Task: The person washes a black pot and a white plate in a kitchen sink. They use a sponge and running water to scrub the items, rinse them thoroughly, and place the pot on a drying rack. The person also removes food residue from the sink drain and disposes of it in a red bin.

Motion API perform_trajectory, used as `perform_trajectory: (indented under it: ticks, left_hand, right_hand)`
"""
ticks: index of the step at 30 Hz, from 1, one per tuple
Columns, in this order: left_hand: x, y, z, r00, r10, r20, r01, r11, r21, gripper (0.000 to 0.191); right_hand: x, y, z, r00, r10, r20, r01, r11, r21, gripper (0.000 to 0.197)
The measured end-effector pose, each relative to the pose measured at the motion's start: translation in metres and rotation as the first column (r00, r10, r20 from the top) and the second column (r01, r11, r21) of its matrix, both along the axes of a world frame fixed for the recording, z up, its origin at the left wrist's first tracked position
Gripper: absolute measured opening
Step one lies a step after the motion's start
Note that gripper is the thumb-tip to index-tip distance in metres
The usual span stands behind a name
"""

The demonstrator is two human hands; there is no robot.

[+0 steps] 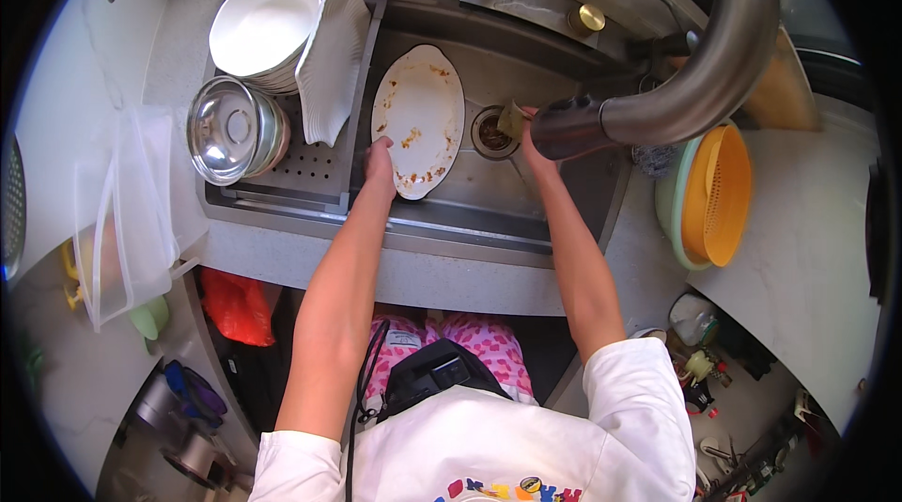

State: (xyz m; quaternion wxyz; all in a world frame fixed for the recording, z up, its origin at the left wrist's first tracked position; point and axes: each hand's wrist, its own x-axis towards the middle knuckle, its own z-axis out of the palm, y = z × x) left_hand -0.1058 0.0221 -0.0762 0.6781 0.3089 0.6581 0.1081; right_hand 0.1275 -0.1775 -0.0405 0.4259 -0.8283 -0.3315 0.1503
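My left hand (380,167) grips the lower left edge of a white oval dish (421,118) over the sink. Brown food residue is stuck in patches around its inner surface. To the right, my right hand (530,137) holds a yellowish scrub pad (511,120) above the sink drain (493,134). Dark scraps lie in the drain's strainer. The faucet head (569,127) hides part of the right hand's fingers.
A perforated draining tray (310,167) on the left bears stacked white bowls (264,26), a ribbed white plate (335,65) and metal bowls (224,130). A thick faucet (676,107) arches in from the right. Beside it stand an orange colander (719,195) and steel wool (655,160).
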Motion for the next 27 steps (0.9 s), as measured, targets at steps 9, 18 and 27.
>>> perform_trajectory:
  ticks: [9,18,27]
  left_hand:
    - [0.028,-0.008,0.005,0.993,0.087,0.082,-0.079,0.993,-0.093,0.055]
    - [0.000,-0.041,0.143,0.812,-0.416,-0.409,0.582,0.529,0.618,0.043]
    - [-0.033,-0.073,0.174,0.622,-0.471,-0.625,0.630,-0.173,0.757,0.023]
  right_hand:
    - [0.109,-0.078,-0.062,0.929,-0.214,0.303,0.245,0.967,-0.066,0.040]
    - [-0.004,-0.016,0.027,0.892,0.127,0.434,0.110,0.869,-0.482,0.050]
    - [-0.018,0.029,-0.011,0.936,0.345,0.070,-0.162,0.598,-0.785,0.036]
